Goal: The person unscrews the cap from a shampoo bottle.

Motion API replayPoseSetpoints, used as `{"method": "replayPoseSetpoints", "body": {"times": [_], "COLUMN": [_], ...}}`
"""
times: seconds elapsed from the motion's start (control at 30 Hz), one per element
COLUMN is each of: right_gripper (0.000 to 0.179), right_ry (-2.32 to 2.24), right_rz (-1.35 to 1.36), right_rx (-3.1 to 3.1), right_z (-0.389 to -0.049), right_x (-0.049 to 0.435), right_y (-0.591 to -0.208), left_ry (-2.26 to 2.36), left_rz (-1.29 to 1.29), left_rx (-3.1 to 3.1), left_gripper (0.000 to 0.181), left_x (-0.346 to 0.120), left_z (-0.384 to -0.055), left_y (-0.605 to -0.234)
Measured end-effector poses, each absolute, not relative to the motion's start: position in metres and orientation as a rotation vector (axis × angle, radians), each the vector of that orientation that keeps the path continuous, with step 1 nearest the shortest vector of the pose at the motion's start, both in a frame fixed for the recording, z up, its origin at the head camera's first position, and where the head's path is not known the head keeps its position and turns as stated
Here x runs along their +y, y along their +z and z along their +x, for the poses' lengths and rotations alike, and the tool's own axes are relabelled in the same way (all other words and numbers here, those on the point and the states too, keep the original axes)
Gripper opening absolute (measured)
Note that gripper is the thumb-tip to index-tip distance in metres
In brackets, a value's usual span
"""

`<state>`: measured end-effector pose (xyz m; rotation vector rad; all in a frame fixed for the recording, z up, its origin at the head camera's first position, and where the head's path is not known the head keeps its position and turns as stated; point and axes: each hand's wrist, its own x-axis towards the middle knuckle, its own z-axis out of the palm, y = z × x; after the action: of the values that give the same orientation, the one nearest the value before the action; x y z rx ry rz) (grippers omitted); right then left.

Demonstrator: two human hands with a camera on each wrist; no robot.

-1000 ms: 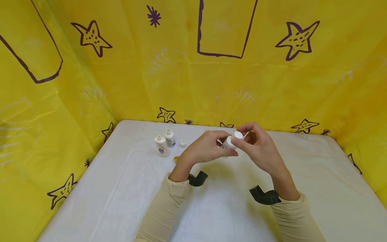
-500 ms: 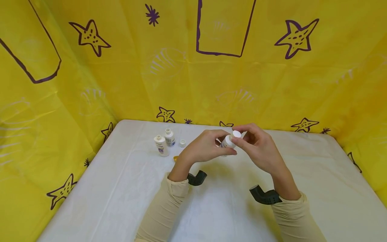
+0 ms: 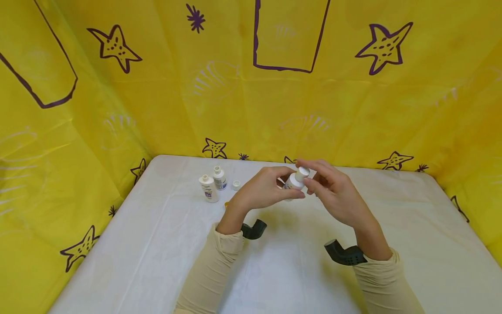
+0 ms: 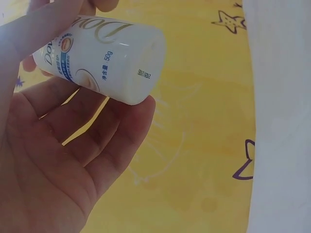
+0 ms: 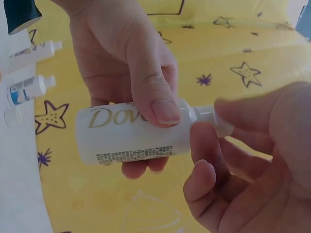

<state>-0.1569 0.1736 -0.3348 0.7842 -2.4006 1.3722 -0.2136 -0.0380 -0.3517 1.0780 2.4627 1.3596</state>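
Note:
My left hand (image 3: 262,189) grips a small white Dove bottle (image 5: 116,138) round its body, raised above the table. The thumb lies along the printed front and the other fingers are behind it. In the left wrist view the bottle's flat base faces the camera, with "50g" printed near it. My right hand (image 3: 335,192) pinches the bottle's white cap (image 3: 302,173) between thumb and index finger. Its other fingers are bent beside the neck. In the head view the bottle tilts, cap end up and toward the right.
Two uncapped white bottles, one nearer (image 3: 208,189) and one behind (image 3: 219,178), stand at the left on the white table (image 3: 157,244). Beside them lies a loose white cap (image 3: 236,185). A small orange piece (image 3: 226,204) shows partly behind my left wrist. A yellow curtain (image 3: 251,109) surrounds the table.
Both hands and the bottle have shifted slightly left in the head view. My right fingers have changed position round the cap, with the thumb now lower against its side.

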Motion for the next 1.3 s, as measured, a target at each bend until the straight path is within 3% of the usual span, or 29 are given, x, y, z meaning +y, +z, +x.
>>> {"method": "replayPoseSetpoints", "body": {"times": [0.53,0.83,1.3], "right_gripper": [0.038,0.023,0.039], "right_ry": [1.473,1.423,1.357], "right_rz": [0.361,0.465,0.772], "right_rx": [-2.580,-2.490,-2.378], "right_z": [-0.1561,-0.1560,-0.1565], "right_x": [0.1750,0.1746,0.1760], "right_y": [-0.3305,-0.3332,-0.3357], "left_ry": [1.319,1.301,1.353], "left_rz": [1.158,1.157,1.065], "left_rx": [2.433,2.464,2.454], "left_gripper": [0.028,0.027,0.034], "left_x": [-0.0306,-0.0321,-0.0372], "left_z": [-0.2114,-0.2112,-0.2130], "left_y": [-0.3553,-0.3549,-0.3543]}}
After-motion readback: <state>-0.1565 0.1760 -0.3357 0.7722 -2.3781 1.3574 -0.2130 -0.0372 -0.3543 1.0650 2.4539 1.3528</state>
